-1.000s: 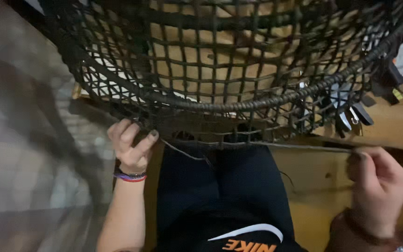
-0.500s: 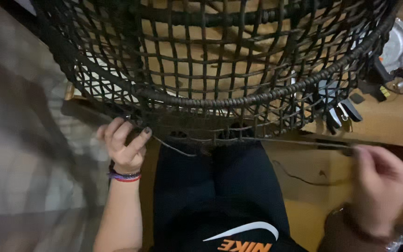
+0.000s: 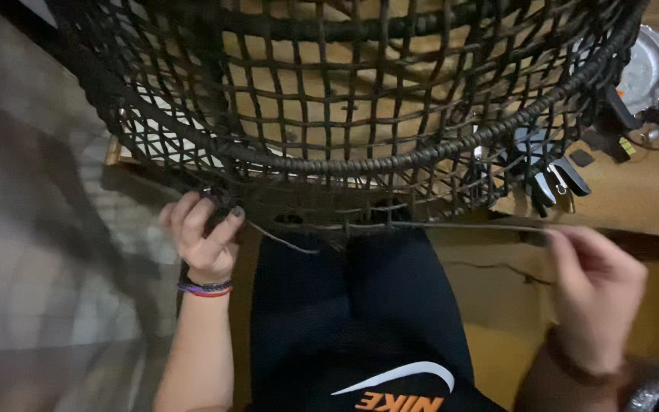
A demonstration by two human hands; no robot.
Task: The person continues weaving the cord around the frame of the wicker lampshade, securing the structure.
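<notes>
A large black woven lattice basket point(image 3: 329, 114) fills the upper half of the head view, its thick wrapped rim point(image 3: 390, 162) curving across the middle. My left hand point(image 3: 204, 236) grips the basket's lower edge at the left, fingers curled around the weave. My right hand point(image 3: 596, 286) pinches a thin dark weaving strand point(image 3: 467, 226) that runs taut from the basket's bottom edge out to the right. A loose strand end point(image 3: 284, 242) hangs below the rim near my left hand.
A wooden table point(image 3: 634, 191) lies under the basket at right, with black clips point(image 3: 562, 179), a round metal dish point(image 3: 646, 69) and small tools. My lap in black shorts point(image 3: 360, 320) is below. A pale tiled floor point(image 3: 32, 229) is at left.
My right hand has drawn the strand further to the right and slightly up. My left hand has kept its grip on the basket's edge, and the view has shifted a little.
</notes>
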